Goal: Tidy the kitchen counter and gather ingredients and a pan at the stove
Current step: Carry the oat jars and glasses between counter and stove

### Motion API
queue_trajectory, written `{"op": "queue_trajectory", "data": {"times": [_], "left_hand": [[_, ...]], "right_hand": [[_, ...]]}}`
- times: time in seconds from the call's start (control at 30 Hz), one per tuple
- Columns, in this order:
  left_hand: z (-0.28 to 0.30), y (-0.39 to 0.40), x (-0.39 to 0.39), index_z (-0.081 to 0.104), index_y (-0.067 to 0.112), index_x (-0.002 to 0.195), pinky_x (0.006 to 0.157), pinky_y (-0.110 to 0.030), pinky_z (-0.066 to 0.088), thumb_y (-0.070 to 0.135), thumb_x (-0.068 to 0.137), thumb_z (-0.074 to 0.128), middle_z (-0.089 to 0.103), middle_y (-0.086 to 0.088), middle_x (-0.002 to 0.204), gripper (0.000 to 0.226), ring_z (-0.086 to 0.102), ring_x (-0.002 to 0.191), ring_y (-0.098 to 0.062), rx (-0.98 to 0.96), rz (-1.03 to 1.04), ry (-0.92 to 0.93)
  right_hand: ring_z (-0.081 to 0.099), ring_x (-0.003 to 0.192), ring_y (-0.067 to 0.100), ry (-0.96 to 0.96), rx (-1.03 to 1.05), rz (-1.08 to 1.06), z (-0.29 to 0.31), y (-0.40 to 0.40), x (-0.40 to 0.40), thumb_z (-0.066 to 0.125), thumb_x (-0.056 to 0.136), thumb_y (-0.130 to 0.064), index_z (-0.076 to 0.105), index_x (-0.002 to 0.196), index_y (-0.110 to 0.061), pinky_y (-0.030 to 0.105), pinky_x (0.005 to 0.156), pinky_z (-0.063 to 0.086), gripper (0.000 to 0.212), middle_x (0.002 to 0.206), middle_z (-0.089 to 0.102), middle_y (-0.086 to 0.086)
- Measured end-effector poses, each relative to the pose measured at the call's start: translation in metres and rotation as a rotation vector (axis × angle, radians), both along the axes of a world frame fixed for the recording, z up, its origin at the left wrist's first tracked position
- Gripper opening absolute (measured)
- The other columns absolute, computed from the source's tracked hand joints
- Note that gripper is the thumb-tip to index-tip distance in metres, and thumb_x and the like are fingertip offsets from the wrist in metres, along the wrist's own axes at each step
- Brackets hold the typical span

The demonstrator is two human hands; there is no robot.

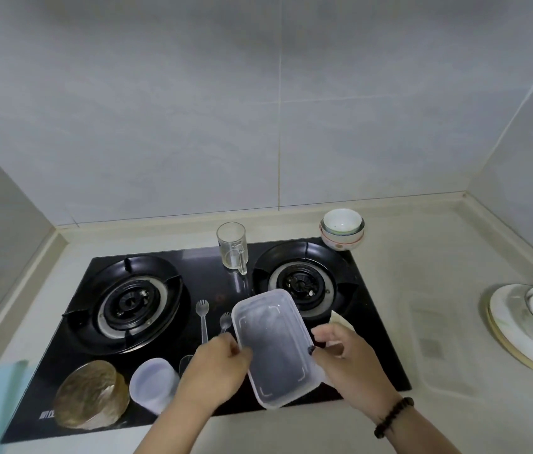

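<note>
Pale wall tiles back a cream counter (399,257) with a black two-burner stove (212,290) set into it. Over the stove's front, the left hand (212,371) pinches the left edge of a clear plastic container (275,348), fingers curled; the right hand (347,358) grips its right edge, fingers curled round it. On the stove stand a glass mug (232,245), two sporks (203,319), a white cup (154,385) and a brownish lid (90,394). Stacked bowls (342,229) sit behind; plates (520,326) lie at right.

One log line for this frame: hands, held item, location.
left hand grips clear container | right hand grips it too | over stove
</note>
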State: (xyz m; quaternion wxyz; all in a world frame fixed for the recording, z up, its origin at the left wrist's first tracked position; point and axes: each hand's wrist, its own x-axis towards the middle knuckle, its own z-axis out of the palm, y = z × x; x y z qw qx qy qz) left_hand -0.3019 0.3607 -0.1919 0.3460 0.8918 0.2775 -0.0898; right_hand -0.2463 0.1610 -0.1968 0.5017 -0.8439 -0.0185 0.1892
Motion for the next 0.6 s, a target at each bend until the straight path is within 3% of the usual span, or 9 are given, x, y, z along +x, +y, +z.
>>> {"op": "queue_trajectory", "data": {"times": [0.1,0.27,0.43,0.53,0.6], "left_hand": [[0.016,-0.006,0.010,0.055,0.016,0.073,0.069,-0.032,0.050,0.033,0.086,0.054,0.066,0.002,0.073,0.021,0.062,0.072,-0.017,-0.025,0.023,-0.054],[0.034,-0.046,0.038,0.059,0.012,0.078,0.061,-0.027,0.044,0.031,0.087,0.059,0.062,0.003,0.069,0.021,0.054,0.064,-0.013,-0.102,0.004,-0.134],[0.035,-0.115,0.077,0.057,0.014,0.075,0.057,-0.020,0.041,0.030,0.087,0.062,0.057,0.007,0.065,0.020,0.050,0.060,-0.007,-0.156,-0.056,-0.189],[0.026,-0.156,0.098,0.058,0.012,0.079,0.052,-0.018,0.042,0.029,0.088,0.061,0.058,0.007,0.064,0.019,0.050,0.055,-0.007,-0.236,-0.073,-0.166],[0.016,-0.186,0.113,0.057,0.015,0.077,0.057,-0.021,0.044,0.030,0.088,0.060,0.059,0.007,0.064,0.019,0.052,0.057,-0.007,-0.245,-0.084,-0.167]], "right_hand": [[0.060,0.085,0.001,-0.041,0.031,0.004,0.007,-0.007,0.015,0.067,0.085,-0.019,0.056,0.108,-0.033,0.008,0.060,0.046,0.029,0.106,0.058,-0.017],[0.062,0.084,0.001,-0.112,0.040,0.024,0.019,-0.045,0.042,0.064,0.087,-0.019,0.059,0.106,-0.033,0.014,0.070,0.048,0.024,0.102,0.063,-0.019],[0.062,0.072,-0.004,-0.174,-0.008,-0.042,0.024,-0.119,0.070,0.064,0.087,-0.017,0.065,0.091,-0.029,0.007,0.060,0.044,0.013,0.090,0.067,-0.018],[0.062,0.074,-0.003,-0.163,-0.079,-0.087,0.019,-0.162,0.088,0.065,0.087,-0.020,0.064,0.090,-0.029,0.008,0.057,0.041,0.009,0.090,0.066,-0.017],[0.062,0.075,-0.002,-0.135,-0.112,-0.105,0.012,-0.191,0.097,0.064,0.088,-0.020,0.064,0.088,-0.029,0.008,0.056,0.040,0.008,0.088,0.067,-0.017]]}}
